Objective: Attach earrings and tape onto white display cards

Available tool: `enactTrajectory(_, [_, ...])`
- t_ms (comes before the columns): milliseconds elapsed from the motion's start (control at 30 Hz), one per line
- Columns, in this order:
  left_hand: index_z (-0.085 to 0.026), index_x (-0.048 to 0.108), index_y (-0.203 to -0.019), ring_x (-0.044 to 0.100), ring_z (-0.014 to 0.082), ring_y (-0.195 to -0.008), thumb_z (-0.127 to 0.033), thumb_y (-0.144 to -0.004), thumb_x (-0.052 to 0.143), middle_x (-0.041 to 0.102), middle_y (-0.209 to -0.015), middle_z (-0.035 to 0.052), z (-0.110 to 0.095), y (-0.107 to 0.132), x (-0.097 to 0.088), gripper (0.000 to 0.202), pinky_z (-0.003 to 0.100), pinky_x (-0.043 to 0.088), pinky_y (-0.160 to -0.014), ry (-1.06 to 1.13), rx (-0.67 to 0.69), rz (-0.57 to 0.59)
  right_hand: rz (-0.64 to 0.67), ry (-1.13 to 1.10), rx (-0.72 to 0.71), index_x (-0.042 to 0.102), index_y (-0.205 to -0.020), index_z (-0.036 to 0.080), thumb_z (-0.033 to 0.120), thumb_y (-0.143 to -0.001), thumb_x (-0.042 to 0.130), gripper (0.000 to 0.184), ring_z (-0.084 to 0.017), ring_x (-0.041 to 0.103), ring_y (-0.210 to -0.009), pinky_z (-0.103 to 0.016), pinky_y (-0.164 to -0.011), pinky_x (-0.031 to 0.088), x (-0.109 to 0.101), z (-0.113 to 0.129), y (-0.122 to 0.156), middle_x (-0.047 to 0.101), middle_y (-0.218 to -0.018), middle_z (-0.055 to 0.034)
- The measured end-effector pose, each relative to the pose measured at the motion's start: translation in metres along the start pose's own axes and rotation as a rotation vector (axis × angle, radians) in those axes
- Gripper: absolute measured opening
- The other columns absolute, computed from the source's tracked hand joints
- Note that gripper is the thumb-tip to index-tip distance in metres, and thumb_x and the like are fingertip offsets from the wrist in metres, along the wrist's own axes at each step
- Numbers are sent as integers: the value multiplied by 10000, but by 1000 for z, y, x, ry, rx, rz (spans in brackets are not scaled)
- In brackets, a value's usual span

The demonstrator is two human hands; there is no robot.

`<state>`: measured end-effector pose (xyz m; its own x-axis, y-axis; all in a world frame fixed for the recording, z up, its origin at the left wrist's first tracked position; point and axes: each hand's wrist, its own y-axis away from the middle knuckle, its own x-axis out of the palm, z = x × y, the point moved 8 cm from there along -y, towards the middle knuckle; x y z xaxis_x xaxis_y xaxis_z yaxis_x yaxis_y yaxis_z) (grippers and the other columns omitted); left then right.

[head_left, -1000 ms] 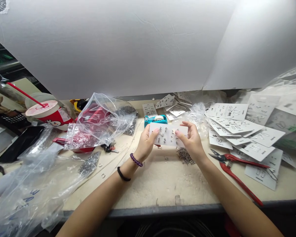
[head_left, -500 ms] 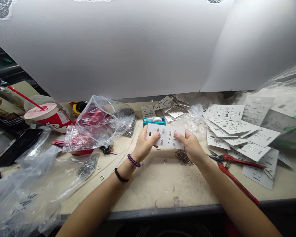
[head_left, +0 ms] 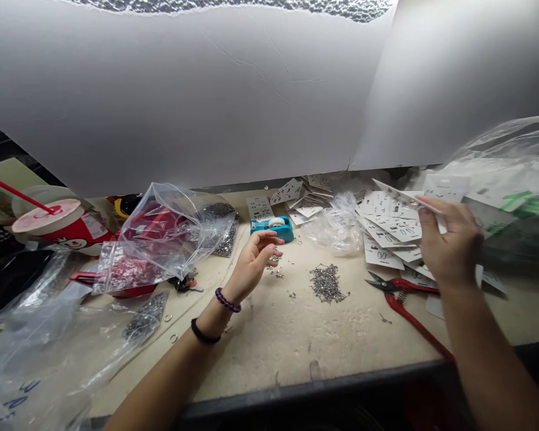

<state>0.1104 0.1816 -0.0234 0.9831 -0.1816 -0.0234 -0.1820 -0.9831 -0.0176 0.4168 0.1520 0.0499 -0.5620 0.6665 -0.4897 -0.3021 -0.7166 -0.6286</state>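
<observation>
My right hand grips a white earring card by its near end, tilted above a fanned stack of similar cards at the right. Fingers loosely curled and apart, my left hand hovers over the table and appears to hold nothing. Beside its fingertips lie a few small metal studs, just in front of a blue tape dispenser. Between the two hands sits a heap of small silver metal pieces.
Red-handled cutters lie under my right forearm. A clear plastic bag and more cards are at the back. To the left are a zip bag, a red cup with a straw, and large plastic bags.
My right hand has carried the earring card from the middle to above the stack at the right. My left hand has let go of the card and stays near the middle.
</observation>
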Motion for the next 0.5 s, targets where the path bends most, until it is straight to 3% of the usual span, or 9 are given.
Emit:
enactTrajectory(67, [-167, 473, -1001, 567, 128, -779, -278, -807, 485, 573, -986, 64, -1, 0, 1, 225, 260, 484, -642, -19, 0, 15, 231, 343, -105, 631, -935, 283, 428, -820, 410, 288, -387, 399, -1146, -666, -939, 202, 5, -21, -6, 574, -1095, -61])
enactTrajectory(100, [-164, 478, -991, 564, 129, -783, -278, -810, 481, 571, -984, 64, -2, 0, 1, 213, 262, 482, -648, -28, -1, 22, 376, 429, -128, 644, -897, 271, 457, -789, 448, 291, -423, 389, -1140, -713, -909, 157, 11, -33, -6, 589, -1070, -78])
enactTrajectory(167, [-161, 486, -968, 556, 131, -789, -276, -812, 479, 567, -979, 62, -2, -1, 1, 194, 264, 474, -653, -36, 1, 32, 543, 509, -138, 652, -872, 251, 489, -732, 521, 306, -460, 360, -1150, -761, -874, 73, 17, -45, -2, 598, -1065, -105])
enactTrajectory(267, [-166, 496, -944, 542, 135, -802, -273, -806, 494, 557, -965, 53, 0, 1, 4, 174, 264, 461, -664, 21, -7, 22, 477, 437, -120, 642, -935, 219, 475, -710, 571, 348, -442, 323, -1190, -731, -919, 21, 9, -15, 7, 575, -1112, -139])
enactTrajectory(300, [-169, 501, -929, 535, 135, -810, -273, -803, 499, 551, -960, 47, 2, 3, 8, 162, 264, 457, -672, 80, -21, 37, 442, 293, -108, 627, -980, 214, 446, -733, 561, 345, -401, 356, -1186, -685, -960, 103, 7, 6, 14, 567, -1130, -132])
enactTrajectory(367, [-173, 510, -854, 525, 134, -787, -307, -803, 498, 543, -904, 34, 7, 12, 30, 144, 268, 448, -670, 265, -72, 185, 629, -310, -70, 576, -1060, 252, 405, -799, 523, 307, -255, 514, -1066, -483, -918, 391, 23, 59, 46, 595, -1093, -65])
enactTrajectory(400, [-171, 510, -800, 517, 131, -753, -343, -802, 493, 535, -851, 28, 7, 21, 48, 173, 267, 440, -659, 371, -106, 322, 830, -655, -114, 589, -1024, 242, 439, -827, 472, 302, -211, 564, -985, -402, -866, 449, 36, 95, 71, 623, -1020, -47])
enactTrajectory(467, [-168, 478, -678, 472, 124, -627, -480, -776, 473, 493, -699, 16, 3, 49, 87, 327, 264, 409, -592, 530, -196, 678, 1380, -1040, -241, 632, -947, 163, 481, -834, 446, 385, -155, 612, -858, -275, -796, 477, 55, 157, 134, 654, -915, -57])
enactTrajectory(500, [-165, 479, -650, 431, 112, -598, -513, -737, 507, 459, -664, 7, 2, 63, 100, 359, 250, 385, -584, 535, -234, 784, 1474, -1164, -275, 640, -925, 128, 494, -843, 411, 440, -138, 619, -824, -235, -766, 478, 60, 176, 152, 660, -892, -72])
